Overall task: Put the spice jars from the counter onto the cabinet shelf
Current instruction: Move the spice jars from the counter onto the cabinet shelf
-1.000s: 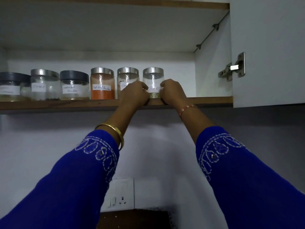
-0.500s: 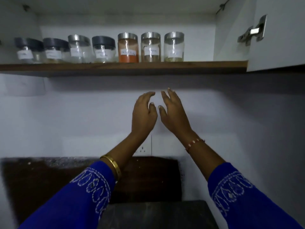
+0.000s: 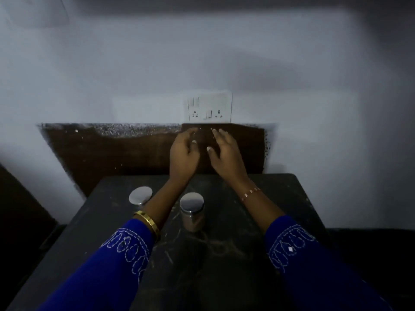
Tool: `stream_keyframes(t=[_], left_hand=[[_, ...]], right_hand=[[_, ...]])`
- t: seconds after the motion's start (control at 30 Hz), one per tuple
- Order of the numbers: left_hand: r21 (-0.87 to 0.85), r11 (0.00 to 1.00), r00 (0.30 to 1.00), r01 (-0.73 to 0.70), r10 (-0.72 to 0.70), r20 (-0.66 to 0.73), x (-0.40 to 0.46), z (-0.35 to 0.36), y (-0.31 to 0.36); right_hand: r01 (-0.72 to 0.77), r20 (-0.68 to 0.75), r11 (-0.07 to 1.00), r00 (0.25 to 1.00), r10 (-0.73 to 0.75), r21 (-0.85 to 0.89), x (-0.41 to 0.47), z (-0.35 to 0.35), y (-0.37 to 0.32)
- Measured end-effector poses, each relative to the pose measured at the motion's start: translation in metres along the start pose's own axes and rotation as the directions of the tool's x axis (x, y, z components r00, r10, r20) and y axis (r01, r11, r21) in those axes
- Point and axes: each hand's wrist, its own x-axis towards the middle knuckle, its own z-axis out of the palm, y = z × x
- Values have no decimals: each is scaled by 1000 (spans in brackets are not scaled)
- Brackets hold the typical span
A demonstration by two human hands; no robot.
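The left hand [image 3: 183, 157] and the right hand [image 3: 226, 156] are held above the counter [image 3: 258, 243] with fingers loosely spread, holding nothing. The step in hand is judged to be a pickup: two spice jars stand below, the nearer jar [image 3: 192, 211] between the forearms and the second jar [image 3: 140, 195] just left of the left forearm, and each should be gripped round the body, below the lid. Both stand well inside the counter edges, and the space above them is open for a straight lift.

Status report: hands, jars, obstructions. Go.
Left hand and right hand open, holding nothing, above the counter. Two silver-lidded jars on it: one between the forearms, one beside the left forearm. Nothing blocking either.
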Motion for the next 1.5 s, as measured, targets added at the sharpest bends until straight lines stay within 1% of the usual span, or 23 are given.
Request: stream_keyframes(t=[0.13, 0.27, 0.33, 0.4, 0.53, 0.67, 0.8, 0.87, 1.0, 1.03, 1.1, 1.17, 1.2, 1.23, 1.27, 1.3, 1.37, 1.4, 1.43, 1.47, 1.5], left_hand=[[-16, 991, 991, 133, -133, 26, -28, -10, -40], [-1, 953, 950, 301, -300, 82, -54, -13, -76], [-3, 921, 915, 390, -387, 111, -65, -14, -92], [-24, 873, 866, 486, -478, 148, -74, -13, -108], [-45, 795, 777, 605, -578, 251, -90, -13, -138], [-16, 743, 701, 669, -624, 345, -97, -10, -156], [-25, 702, 645, 711, -638, 421, -101, -6, -169], [-31, 701, 645, 713, -638, 420, -103, -7, -171], [-66, 711, 665, 701, -616, 423, -106, -11, -174], [-70, 712, 669, 699, -617, 414, -106, -13, -174], [-107, 701, 676, 705, -620, 398, -107, -16, -171], [-156, 686, 680, 710, -612, 403, -104, -19, -159], [-177, 672, 673, 719, -610, 418, -102, -21, -152], [-194, 645, 652, 739, -613, 446, -100, -21, -147], [-218, 598, 615, 771, -613, 496, -98, -22, -143], [-228, 538, 561, 811, -607, 563, -96, -23, -137], [-178, 417, 412, 891, -580, 703, -92, -23, -125], [-159, 366, 352, 917, -553, 755, -91, -22, -119], [-163, 329, 322, 930, -519, 792, -91, -20, -112], [-187, 291, 312, 938, -481, 819, -92, -18, -103], [-213, 266, 317, 940, -453, 833, -94, -15, -96]], right_hand=[[-90, 160, 995, 982, 95, -40, -29, 41, 11], [-173, 329, 973, 919, 215, -151, -51, 75, 24], [-211, 397, 954, 873, 283, -215, -59, 89, 30], [-255, 443, 935, 828, 343, -246, -64, 99, 35], [-332, 514, 908, 749, 418, -255, -68, 114, 40], [-399, 544, 888, 704, 456, -228, -67, 128, 44], [-466, 503, 864, 709, 493, -191, -69, 140, 47], [-496, 478, 856, 722, 500, -146, -71, 143, 48], [-556, 360, 831, 775, 520, -5, -81, 143, 53], [-571, 346, 820, 776, 527, 32, -83, 141, 54], [-647, 348, 744, 744, 570, 165, -87, 133, 57], [-711, 380, 598, 703, 601, 371, -93, 126, 62], [-723, 391, 513, 686, 613, 463, -95, 123, 61], [-727, 394, 429, 665, 635, 537, -98, 121, 60], [-715, 383, 358, 650, 657, 600, -99, 119, 59], [-688, 363, 299, 642, 675, 661, -100, 116, 57], [-610, 346, 220, 669, 658, 761, -99, 107, 51], [-581, 350, 180, 679, 646, 794, -97, 102, 48], [-563, 353, 140, 673, 649, 815, -95, 97, 46], [-550, 345, 117, 660, 668, 827, -94, 93, 45], [-544, 311, 129, 641, 702, 829, -92, 90, 43]])
